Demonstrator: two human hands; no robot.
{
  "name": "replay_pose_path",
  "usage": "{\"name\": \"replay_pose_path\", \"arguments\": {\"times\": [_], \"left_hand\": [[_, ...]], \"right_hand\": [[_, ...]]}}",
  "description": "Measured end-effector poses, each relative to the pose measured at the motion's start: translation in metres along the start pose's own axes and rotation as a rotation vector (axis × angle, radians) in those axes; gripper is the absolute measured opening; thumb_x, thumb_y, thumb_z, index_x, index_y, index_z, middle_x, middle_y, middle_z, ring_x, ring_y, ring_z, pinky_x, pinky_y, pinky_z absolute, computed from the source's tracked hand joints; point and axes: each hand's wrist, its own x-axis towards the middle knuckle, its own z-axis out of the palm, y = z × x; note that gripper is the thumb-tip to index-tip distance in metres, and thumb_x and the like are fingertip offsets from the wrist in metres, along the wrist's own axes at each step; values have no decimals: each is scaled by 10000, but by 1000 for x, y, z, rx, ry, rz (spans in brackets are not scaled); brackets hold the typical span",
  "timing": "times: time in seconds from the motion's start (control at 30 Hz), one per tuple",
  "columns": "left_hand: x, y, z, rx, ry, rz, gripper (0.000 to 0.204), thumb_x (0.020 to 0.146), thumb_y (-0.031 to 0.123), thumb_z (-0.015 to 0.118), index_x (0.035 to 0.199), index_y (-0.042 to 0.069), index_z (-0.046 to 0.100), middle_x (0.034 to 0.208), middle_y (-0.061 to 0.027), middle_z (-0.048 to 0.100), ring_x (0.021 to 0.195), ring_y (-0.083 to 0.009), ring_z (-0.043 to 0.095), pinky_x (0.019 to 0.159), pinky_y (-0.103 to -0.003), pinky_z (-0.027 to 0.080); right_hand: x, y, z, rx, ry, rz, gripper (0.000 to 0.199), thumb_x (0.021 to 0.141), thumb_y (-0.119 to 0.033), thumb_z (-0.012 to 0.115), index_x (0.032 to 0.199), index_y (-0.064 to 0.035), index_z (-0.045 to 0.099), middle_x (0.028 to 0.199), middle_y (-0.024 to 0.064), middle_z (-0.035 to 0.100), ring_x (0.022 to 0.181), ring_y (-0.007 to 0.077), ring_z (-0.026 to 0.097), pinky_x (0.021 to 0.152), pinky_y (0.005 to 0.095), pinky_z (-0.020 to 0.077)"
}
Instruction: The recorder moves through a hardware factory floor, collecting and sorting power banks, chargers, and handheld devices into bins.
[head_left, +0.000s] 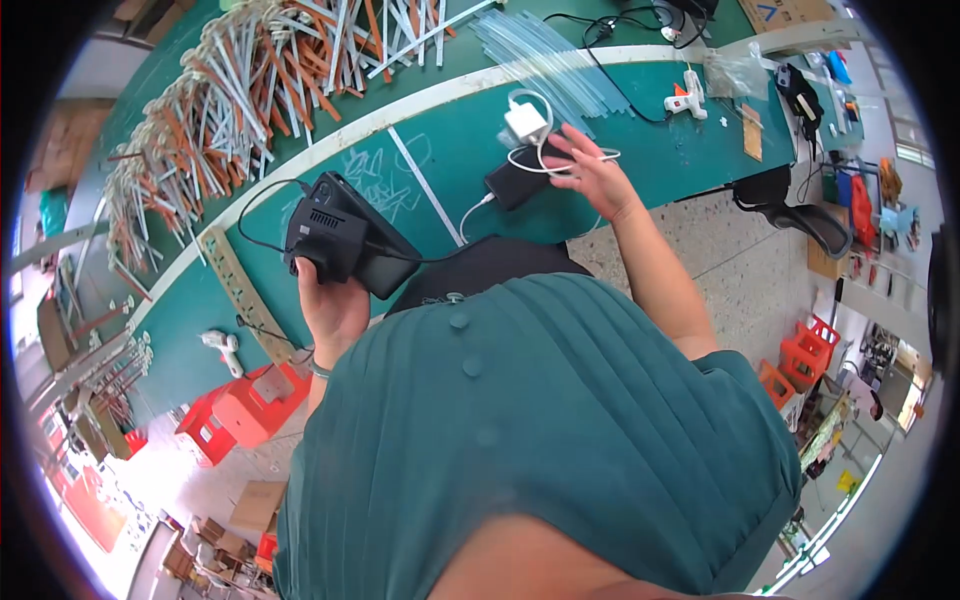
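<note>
My left hand (335, 310) is wrapped round the lower edge of a boxy black device (328, 240) with a vented top, its thumb pressed on the near side. Against that device lies a black smartphone (372, 225), and a thin black cable runs from the pair. My right hand (597, 182) has its fingers apart over a looped white cable (607, 154); whether they touch it I cannot tell. Beside those fingers sit a white charger plug (525, 122) and a black power bank (516, 180) with a white cable plugged into its end.
Many white and brown sticks (240, 90) are heaped along the far left. Clear glue sticks (550, 65) lie beyond the charger. One glue gun (686, 97) rests at right, another (222, 350) at left near a long power strip (243, 290). Red stools (262, 400) stand below.
</note>
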Motion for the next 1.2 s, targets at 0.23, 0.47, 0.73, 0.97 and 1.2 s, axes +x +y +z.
{"name": "replay_pose_path", "arguments": {"times": [0.23, 0.47, 0.73, 0.97, 1.2], "left_hand": [[27, -1, 6, 55, -3, -80, 581, 881, 379, 618, 1356, 110, 421, 1358, -29, 491, 1277, -231, 418, 1108, -423, 242], [17, -1, 4, 63, 103, -28, 565, 878, 382, 626, 1340, 116, 439, 1338, -24, 509, 1268, -230, 428, 1106, -422, 250], [-22, -15, 8, 36, 139, 101, 576, 862, 391, 646, 1329, 113, 458, 1323, -27, 522, 1249, -222, 448, 1100, -419, 265], [-53, -29, 4, -80, 228, 199, 578, 844, 391, 670, 1314, 113, 479, 1313, -27, 525, 1241, -214, 450, 1091, -408, 282], [-71, -39, 8, -133, 250, 251, 565, 840, 397, 675, 1296, 116, 496, 1302, -23, 527, 1242, -212, 442, 1092, -411, 276]], "right_hand": [[15, -7, -23, -278, 175, 97, 560, 779, -238, 746, 1253, -25, 536, 1082, 116, 625, 1013, 235, 607, 808, 348, 515], [-13, 2, -3, -1514, -57, -426, 609, 573, -63, 796, 1140, -166, 599, 1240, 56, 524, 1209, 297, 476, 989, 420, 419], [22, 5, 11, -1652, 23, -660, 617, 597, -303, 824, 1140, -147, 573, 1161, 58, 570, 1095, 275, 518, 931, 405, 389], [38, 9, -9, -1707, -101, -626, 751, 529, -356, 857, 1170, -111, 552, 1208, 106, 529, 1157, 284, 472, 975, 417, 353], [13, 9, -9, -1640, -229, -568, 814, 466, -293, 893, 1174, -131, 524, 1070, 93, 516, 1054, 302, 489, 916, 407, 420]]}}
